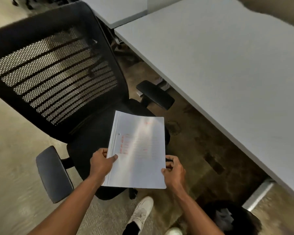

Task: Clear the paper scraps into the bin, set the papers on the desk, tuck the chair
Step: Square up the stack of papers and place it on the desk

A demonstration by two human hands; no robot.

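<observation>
Head view, looking down: papers (136,150), a white stack with faint red print under a glossy cover, held above the black seat of the chair (58,68), clear of the seat surface as far as can be judged. Left hand (101,164) closed on the left long edge of the stack, below its midpoint, thumb lying flat on the top sheet, remaining fingers out of sight beneath. Right hand (174,172) closed on the right edge near the lower corner, thumb tip pressed on the margin, fingers curled under and partly visible past the edge. Stack therefore spanning between both grips, upper two thirds projecting unsupported beyond the hands toward the mesh backrest, lower edge just behind the wrists. Sheet plane roughly level, slightly tilted, with a bright glare band down the middle. Chair turned away from the desk (227,73), backrest to the upper left, one armrest at lower left and the other near the desk edge. Desk top pale grey, running along the right side, well apart from the stack. Bin (231,217), dark and round, on the floor at lower right beside a desk leg, contents unclear. White shoe (141,212) on the carpet below the stack.
</observation>
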